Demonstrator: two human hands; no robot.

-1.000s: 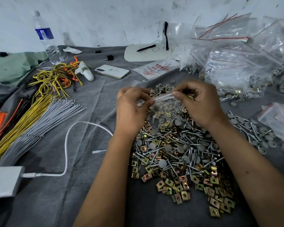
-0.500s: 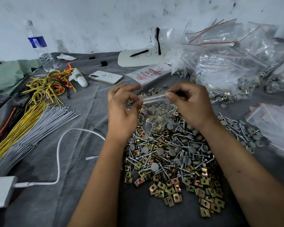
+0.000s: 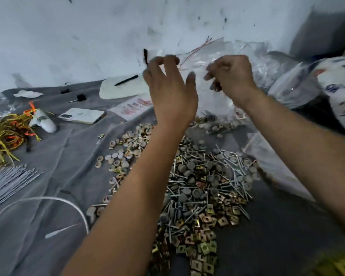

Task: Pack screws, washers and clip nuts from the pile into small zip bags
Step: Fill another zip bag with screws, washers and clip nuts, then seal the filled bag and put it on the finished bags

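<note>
Both hands are raised above the hardware pile [image 3: 203,198], in front of the heap of zip bags [image 3: 253,62] that lies against the white wall [image 3: 88,36]. Left hand [image 3: 169,92]: fingers spread and loosely curved, thumb apart from them, nothing visibly between them. Right hand [image 3: 230,76]: fingers curled inward; the frame is blurred with motion, so whether they pinch a small clear bag cannot be told. The bags in the heap are clear with red zip strips; the lowest ones, just beyond the pile, hold grey washers and screws [image 3: 217,124], and contents of the upper ones cannot be made out. The pile itself sits on a grey cloth [image 3: 68,166] and is mixed: long screws with round grey heads in the middle, brass-coloured square clip nuts [image 3: 205,248] along its near edge, loose pale washers [image 3: 118,156] scattered to its left. More clear bags [image 3: 271,156] lie flat to the right of the pile. Left of the pile: a white cable [image 3: 48,200] looped on the cloth, a bundle of grey ties [image 3: 8,180], a tangle of yellow and orange ties [image 3: 6,134]. Beyond the pile on its left: a white phone [image 3: 82,115] face down, a white board [image 3: 124,89] with a black pen [image 3: 126,80] on it. The wall is scuffed with dark marks.
</note>
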